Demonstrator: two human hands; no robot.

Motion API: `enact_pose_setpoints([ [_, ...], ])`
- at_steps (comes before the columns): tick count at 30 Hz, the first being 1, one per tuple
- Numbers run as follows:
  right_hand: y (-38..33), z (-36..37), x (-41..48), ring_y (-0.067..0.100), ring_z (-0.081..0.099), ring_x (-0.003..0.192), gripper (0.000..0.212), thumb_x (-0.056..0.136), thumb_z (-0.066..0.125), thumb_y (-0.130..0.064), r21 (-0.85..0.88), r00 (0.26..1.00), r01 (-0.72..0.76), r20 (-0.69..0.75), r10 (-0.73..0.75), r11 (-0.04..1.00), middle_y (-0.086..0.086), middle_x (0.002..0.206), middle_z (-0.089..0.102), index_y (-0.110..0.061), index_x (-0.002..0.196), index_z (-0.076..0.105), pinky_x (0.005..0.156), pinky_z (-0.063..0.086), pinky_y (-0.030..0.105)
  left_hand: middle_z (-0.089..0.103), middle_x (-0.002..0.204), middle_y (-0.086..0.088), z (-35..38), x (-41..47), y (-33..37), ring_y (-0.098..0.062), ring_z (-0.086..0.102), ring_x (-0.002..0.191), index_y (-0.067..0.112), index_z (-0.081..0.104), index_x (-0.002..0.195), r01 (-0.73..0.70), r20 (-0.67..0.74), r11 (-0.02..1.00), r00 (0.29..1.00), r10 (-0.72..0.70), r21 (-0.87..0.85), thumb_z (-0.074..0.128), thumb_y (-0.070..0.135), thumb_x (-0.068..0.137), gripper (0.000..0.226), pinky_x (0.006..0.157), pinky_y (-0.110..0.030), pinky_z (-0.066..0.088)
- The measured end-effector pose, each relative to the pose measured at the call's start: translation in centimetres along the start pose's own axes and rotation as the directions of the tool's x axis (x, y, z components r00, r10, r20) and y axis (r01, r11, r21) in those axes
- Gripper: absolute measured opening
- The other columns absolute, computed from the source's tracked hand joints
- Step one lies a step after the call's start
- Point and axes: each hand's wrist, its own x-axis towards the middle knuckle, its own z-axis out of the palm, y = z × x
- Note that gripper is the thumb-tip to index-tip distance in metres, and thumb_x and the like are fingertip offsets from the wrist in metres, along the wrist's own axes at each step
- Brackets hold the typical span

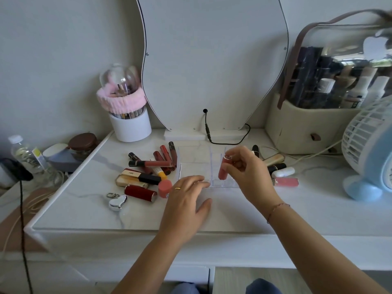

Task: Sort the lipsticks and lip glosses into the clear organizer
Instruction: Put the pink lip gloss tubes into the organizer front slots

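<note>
A heap of lipsticks and glosses (151,170) is lying on the white tabletop (95,209) just left of the clear organizer (203,164): dark red tubes fanned at the back, a gold-and-black case and a deep red lipstick (140,193) nearer the front edge, with a coral cap (165,188) standing closest to the organizer's left wall. A silver heart-shaped charm (117,202) is resting left of and in front of the heap.

The left hand (186,206) is lying palm-down at the organizer's front left corner, its fingers loosely spread and their tips touching the front rim; a gold ring is showing on one finger.

The right hand (248,175) is hovering over the organizer's right side, thumb and fingers pinching the clear top of a pink lip gloss (223,169), which is hanging nearly upright with its lower end dipping into one of the small front compartments; which one cannot be told through the clear walls.

Right of the organizer, more tubes are lying beside it: a black one, a beige one, a white one (283,172) and a pink gloss (286,182).
</note>
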Motion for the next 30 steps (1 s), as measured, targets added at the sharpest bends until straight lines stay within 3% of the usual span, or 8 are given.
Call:
enact_pose_setpoints([
  [9, 0.0, 1.1, 0.0, 0.009, 0.061, 0.067, 0.016, 0.082, 0.061, -0.012, -0.141, 0.997, 0.069, -0.023, -0.073, 0.988, -0.008, 0.067, 0.068, -0.023, 0.092, 0.057, 0.069, 0.05, 0.026, 0.054, 0.125, 0.007, -0.1, 0.0, 0.1, -0.011, 0.043, 0.12, 0.022, 0.059, 0.115, -0.004, 0.005, 1.0, 1.0, 0.004, 0.015, 0.062, 0.026, 0.083, 0.032, 0.099, -0.025, 0.034],
  [11, 0.3, 1.3, 0.0, 0.005, 0.058, 0.07, 0.015, 0.081, 0.063, -0.014, -0.21, 0.997, 0.077, 0.006, -0.077, 0.975, -0.012, 0.074, 0.066, -0.023, 0.093, 0.059, 0.069, 0.047, 0.025, 0.054, 0.125, 0.008, -0.1, -0.1, 0.2, -0.011, 0.043, 0.12, 0.022, 0.058, 0.117, -0.002, 0.006, 1.0, 1.0, 0.002, 0.017, 0.062, 0.025, 0.084, 0.033, 0.099, -0.026, 0.036],
  [15, 0.9, 1.5, -0.1, 0.008, 0.05, 0.079, 0.015, 0.078, 0.069, -0.018, -0.347, 0.991, 0.127, -0.004, -0.137, 0.929, -0.018, 0.083, 0.059, -0.023, 0.091, 0.063, 0.084, 0.038, 0.031, 0.051, 0.129, 0.008, 0.0, -0.1, 0.2, -0.01, 0.04, 0.124, 0.024, 0.05, 0.126, 0.016, 0.012, 1.0, 1.0, -0.016, 0.026, 0.059, 0.028, 0.085, 0.042, 0.101, -0.024, 0.032],
  [21, 0.8, 1.3, -0.4, 0.016, 0.052, 0.09, 0.017, 0.079, 0.069, -0.018, -0.34, 0.989, 0.136, -0.008, -0.147, 0.931, -0.008, 0.093, 0.065, -0.019, 0.096, 0.067, 0.088, 0.042, 0.041, 0.05, 0.13, 0.004, 0.2, -0.1, 0.0, -0.015, 0.038, 0.125, 0.017, 0.047, 0.13, 0.026, 0.008, 0.994, 1.0, -0.027, 0.105, 0.061, 0.028, 0.084, 0.05, 0.101, -0.029, 0.033],
  [25, 1.6, -1.3, -1.1, 0.018, 0.053, 0.103, 0.034, 0.079, 0.07, -0.025, -0.431, 0.991, 0.118, -0.009, -0.135, 0.895, -0.002, 0.11, 0.064, -0.02, 0.112, 0.064, 0.093, 0.04, 0.036, 0.048, 0.13, 0.005, 0.3, -0.1, -0.1, -0.014, 0.036, 0.126, 0.018, 0.046, 0.131, 0.027, 0.013, 0.993, 1.0, -0.028, 0.114, 0.059, 0.03, 0.085, 0.05, 0.103, -0.03, 0.032],
  [30, 4.5, -6.5, -2.6, 0.018, 0.049, 0.102, 0.028, 0.073, 0.074, -0.034, -0.614, 0.996, 0.037, -0.04, -0.078, 0.788, -0.009, 0.094, 0.065, -0.024, 0.1, 0.069, 0.079, 0.022, 0.03, 0.046, 0.134, 0.007, 0.4, -0.1, -0.1, -0.014, 0.033, 0.129, 0.02, 0.043, 0.134, 0.043, 0.029, 0.991, 0.998, -0.047, 0.127, 0.057, 0.032, 0.085, 0.052, 0.105, -0.03, 0.029],
])
